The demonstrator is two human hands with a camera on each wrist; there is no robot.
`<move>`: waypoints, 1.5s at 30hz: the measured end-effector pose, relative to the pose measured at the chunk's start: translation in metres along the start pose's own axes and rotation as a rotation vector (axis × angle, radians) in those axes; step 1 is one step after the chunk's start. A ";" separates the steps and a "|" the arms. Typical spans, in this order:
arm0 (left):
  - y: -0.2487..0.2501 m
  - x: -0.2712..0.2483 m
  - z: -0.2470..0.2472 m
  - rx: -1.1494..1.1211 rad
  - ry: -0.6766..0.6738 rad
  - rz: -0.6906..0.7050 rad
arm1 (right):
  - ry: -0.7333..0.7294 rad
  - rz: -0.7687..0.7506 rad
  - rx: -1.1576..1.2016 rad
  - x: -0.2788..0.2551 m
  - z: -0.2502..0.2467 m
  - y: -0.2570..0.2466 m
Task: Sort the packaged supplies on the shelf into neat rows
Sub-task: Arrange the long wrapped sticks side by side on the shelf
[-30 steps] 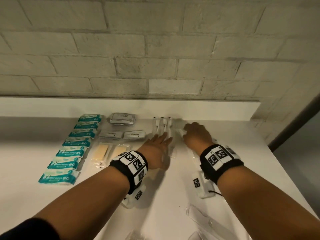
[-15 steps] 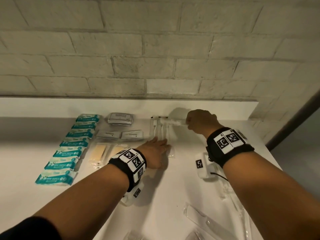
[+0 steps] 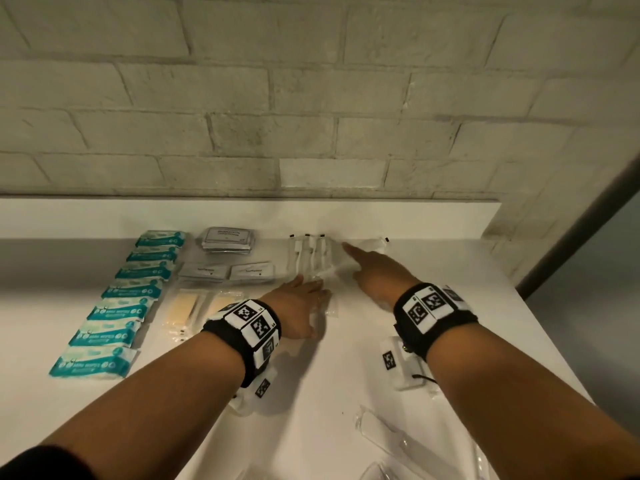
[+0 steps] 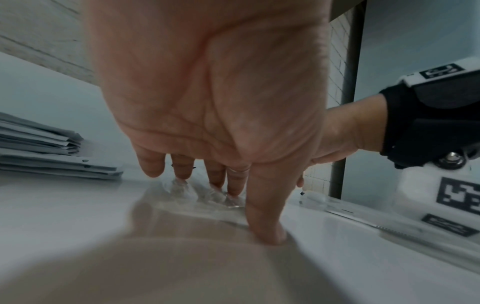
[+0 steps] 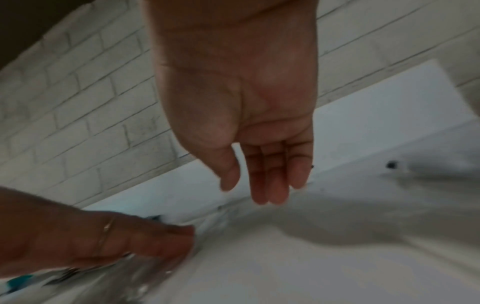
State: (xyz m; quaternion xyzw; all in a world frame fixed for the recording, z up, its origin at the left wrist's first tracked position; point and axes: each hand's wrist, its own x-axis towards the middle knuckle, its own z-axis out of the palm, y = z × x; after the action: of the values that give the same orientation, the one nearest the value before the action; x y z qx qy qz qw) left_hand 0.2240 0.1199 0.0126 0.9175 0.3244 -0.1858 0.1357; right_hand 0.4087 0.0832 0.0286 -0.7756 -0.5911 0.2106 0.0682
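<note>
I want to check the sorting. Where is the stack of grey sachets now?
In the head view, the grey sachet stack lies at the back of the shelf, left of centre, between the teal wipe packs and the clear toothbrush packs.

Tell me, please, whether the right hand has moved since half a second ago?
Yes. The right hand has come down from the shelf's back ledge and shifted left toward the row of clear toothbrush packets, its fingers now straight instead of holding a packet.
</note>
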 end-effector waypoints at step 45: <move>0.098 -0.031 0.025 -0.193 0.315 0.082 | -0.021 0.448 0.511 -0.109 -0.020 0.078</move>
State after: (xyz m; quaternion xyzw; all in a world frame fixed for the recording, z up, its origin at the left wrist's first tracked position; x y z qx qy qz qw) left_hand 0.2583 0.0202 0.0166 0.9304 0.3204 -0.0020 0.1780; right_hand 0.4623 -0.0399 0.0456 -0.8420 -0.3345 0.3695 0.2065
